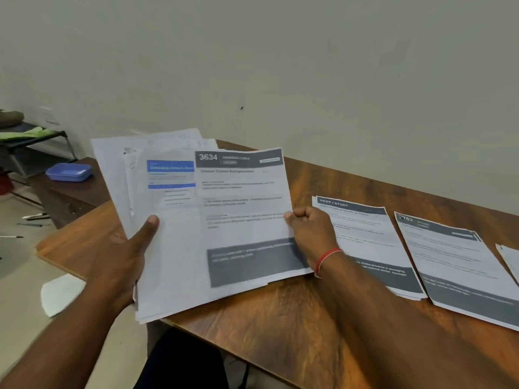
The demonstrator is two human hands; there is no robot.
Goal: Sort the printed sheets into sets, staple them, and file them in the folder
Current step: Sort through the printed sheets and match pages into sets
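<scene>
Head view: the left hand is gripping the fanned stack at centre left, thumb on top, while the right hand is pinching the top sheet by its right edge; light and floppy, it is likely needing that edge hold

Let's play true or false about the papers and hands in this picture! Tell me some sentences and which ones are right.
1. The right hand pinches the sheet numbered 3634. True.
2. The left hand holds nothing. False: it holds a fanned stack of sheets.
3. A blue tray sits at the far left. True.
4. The DESK / STUDY pile is held up in the air. False: it lies flat on the table.
</scene>
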